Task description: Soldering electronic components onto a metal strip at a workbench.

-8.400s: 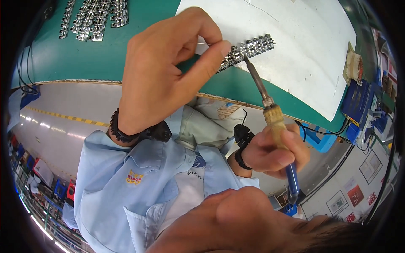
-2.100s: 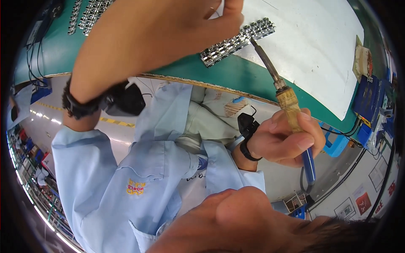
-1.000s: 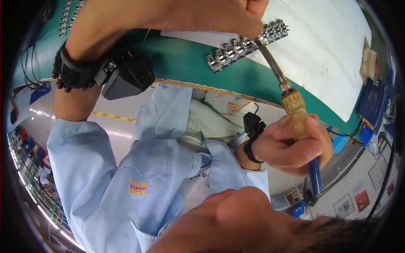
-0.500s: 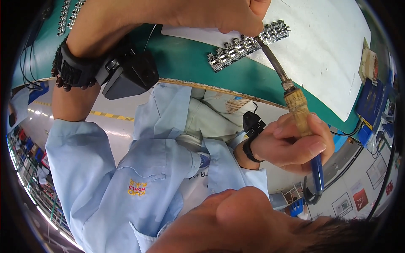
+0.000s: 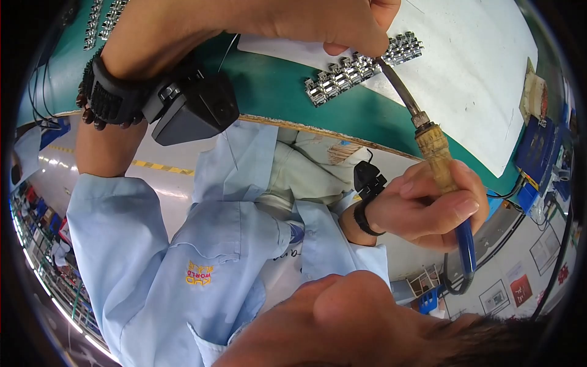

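Note:
My right hand [image 5: 431, 205] is wrapped round the handle of a soldering iron [image 5: 437, 156], which has a tan wrapped grip and a blue rear end. Its dark tip reaches up to a row of shiny metal connectors [image 5: 342, 78] joined side by side. Over the row, at the same spot, are the pinched fingers of my left hand [image 5: 342, 24]; what they hold is hidden. The connector row lies slantwise, partly on a white sheet [image 5: 471, 79] and partly on the green tabletop [image 5: 269, 85]. A thin wire [image 5: 227, 52] shows beneath my left forearm.
More metal connector strips [image 5: 110, 18] lie at the far left of the table. At the right edge stand a blue holder [image 5: 541, 147] and a pale reel-like piece [image 5: 535, 95], with cables nearby. The wooden table edge [image 5: 324, 131] runs close below the work. Black devices are strapped to both wrists.
My left hand has shifted slightly to the right, and the connector row with it. The soldering iron has moved slightly right and down, its tip still at the row.

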A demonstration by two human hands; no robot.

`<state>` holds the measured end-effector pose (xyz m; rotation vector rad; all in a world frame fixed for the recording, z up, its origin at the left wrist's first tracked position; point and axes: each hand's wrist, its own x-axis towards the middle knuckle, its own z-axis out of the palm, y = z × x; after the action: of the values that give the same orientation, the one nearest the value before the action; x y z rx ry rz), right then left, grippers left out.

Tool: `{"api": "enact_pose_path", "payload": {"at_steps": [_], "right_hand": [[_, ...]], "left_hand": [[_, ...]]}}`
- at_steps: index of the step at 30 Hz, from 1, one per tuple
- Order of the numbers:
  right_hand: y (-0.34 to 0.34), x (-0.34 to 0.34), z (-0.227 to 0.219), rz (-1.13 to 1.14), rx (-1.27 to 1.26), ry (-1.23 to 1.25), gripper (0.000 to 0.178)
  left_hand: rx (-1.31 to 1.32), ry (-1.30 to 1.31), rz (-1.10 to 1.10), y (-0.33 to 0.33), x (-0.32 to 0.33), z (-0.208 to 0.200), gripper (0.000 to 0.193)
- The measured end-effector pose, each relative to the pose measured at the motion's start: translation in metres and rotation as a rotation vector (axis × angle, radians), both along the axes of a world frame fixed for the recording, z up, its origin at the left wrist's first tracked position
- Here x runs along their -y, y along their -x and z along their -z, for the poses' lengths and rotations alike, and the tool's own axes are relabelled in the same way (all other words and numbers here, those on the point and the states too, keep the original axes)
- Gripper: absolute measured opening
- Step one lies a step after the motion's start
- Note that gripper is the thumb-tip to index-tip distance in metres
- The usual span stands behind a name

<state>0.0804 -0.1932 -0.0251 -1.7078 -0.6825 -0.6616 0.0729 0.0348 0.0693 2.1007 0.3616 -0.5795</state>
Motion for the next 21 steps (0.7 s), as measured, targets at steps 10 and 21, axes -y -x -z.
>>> {"api": "enact_pose_path", "payload": {"at_steps": [10, 21], "right_hand": [[0.001, -0.003, -0.001, 0.007, -0.024, -0.028, 0.037], [-0.001, -0.002, -0.003, -0.006, -0.022, 0.008, 0.037]], "left_hand": [[-0.194, 0.230, 0.030, -0.008, -0.016, -0.005, 0.015], [-0.012, 0.013, -0.002, 0.001, -0.002, 0.003, 0.015]]}}
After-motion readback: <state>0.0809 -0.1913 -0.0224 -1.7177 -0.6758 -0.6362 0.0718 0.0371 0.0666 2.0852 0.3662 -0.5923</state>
